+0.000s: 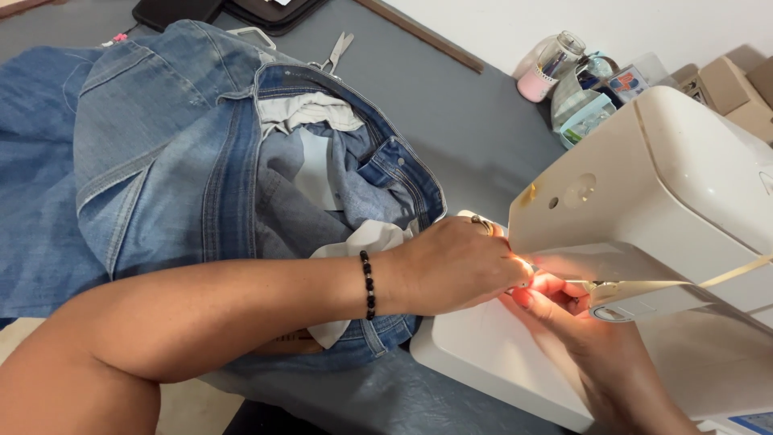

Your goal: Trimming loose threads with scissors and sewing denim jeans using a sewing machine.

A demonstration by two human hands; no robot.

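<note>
I watch both hands meet under the white sewing machine (660, 201): left hand (455, 262) and right hand (564, 310) pinch something I cannot make out, with the jeans (201, 161) bunched just left of them.

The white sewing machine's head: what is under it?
Under the white sewing machine, lit fingertips of the left hand and right hand meet. The needle and whatever they pinch are hidden.

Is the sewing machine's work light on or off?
On. A bright warm glow under the sewing machine head lights the fingertips of the left hand and right hand.
</note>
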